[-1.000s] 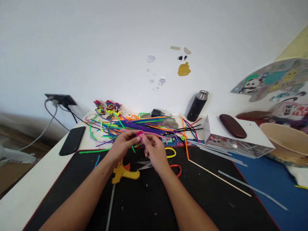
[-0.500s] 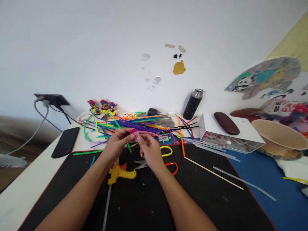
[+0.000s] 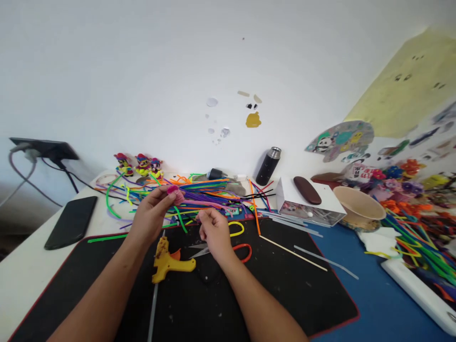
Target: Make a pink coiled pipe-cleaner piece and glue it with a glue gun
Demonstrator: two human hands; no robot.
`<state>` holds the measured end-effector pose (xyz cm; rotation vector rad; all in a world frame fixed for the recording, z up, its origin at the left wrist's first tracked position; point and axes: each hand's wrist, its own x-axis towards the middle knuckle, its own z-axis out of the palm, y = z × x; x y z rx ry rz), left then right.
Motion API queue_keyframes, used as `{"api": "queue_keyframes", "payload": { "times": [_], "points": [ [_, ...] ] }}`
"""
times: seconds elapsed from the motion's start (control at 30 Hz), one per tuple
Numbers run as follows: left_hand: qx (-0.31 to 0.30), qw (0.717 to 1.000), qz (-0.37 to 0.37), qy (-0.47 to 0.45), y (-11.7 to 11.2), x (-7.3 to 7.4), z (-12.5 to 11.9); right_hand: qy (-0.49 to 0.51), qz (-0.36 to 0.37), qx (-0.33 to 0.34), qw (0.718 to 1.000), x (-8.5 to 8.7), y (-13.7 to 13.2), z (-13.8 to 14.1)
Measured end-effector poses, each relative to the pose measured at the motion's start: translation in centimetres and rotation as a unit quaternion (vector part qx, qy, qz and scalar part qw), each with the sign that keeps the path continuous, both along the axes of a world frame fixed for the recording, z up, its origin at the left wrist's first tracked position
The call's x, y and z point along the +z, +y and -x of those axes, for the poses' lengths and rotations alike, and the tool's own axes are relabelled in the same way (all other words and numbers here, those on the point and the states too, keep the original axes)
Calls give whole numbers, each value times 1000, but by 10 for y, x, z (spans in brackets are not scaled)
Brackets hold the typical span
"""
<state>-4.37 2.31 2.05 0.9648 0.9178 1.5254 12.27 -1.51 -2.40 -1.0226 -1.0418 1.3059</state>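
My left hand (image 3: 152, 212) pinches a small pink pipe-cleaner piece (image 3: 177, 195), deep pink at one end and paler at the other, above the pile of pipe cleaners (image 3: 199, 192). Apart from it, to the right, my right hand (image 3: 215, 232) has its fingers curled in with thumb and forefinger together; whether anything is between them is hidden. Beneath that hand lies a pair of scissors (image 3: 242, 251) with one yellow and one red handle loop, the blades pointing left. A yellow glue gun (image 3: 167, 263) rests on the black mat (image 3: 192, 313) between my forearms, a clear glue stick in its rear.
Three small colourful figures (image 3: 142, 165) stand at the back left, above a black phone (image 3: 71, 222). Behind on the right are a black flask (image 3: 269, 166), a white box (image 3: 320, 195) bearing a brown case (image 3: 307, 190), and a beige bowl (image 3: 359, 204). Loose glue sticks (image 3: 326, 261) lie rightward.
My hands have come apart: the left has moved left with the pink piece, while the right has let go of it and drawn back lower. The view has turned right.
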Motion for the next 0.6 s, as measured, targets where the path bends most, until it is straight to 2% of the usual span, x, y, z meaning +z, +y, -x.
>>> {"api": "queue_keyframes", "payload": {
  "times": [0.17,0.3,0.37,0.43,0.47,0.6],
  "points": [
    [22,999,-11,-26,4,1,7,-57,-5,20,998,-8,1,-6],
    [23,999,-9,-47,5,0,10,-118,-12,18,993,-5,8,-34],
    [22,998,-6,-55,6,-1,10,-181,-9,22,983,-2,15,-54],
    [19,998,-2,-56,6,-3,11,-299,-21,-7,954,3,24,-74],
    [17,998,-1,-55,6,-4,11,-382,-24,-24,924,5,29,-84],
    [18,999,4,-48,6,-5,12,-490,-17,-62,869,17,49,-122]
  ]
}}
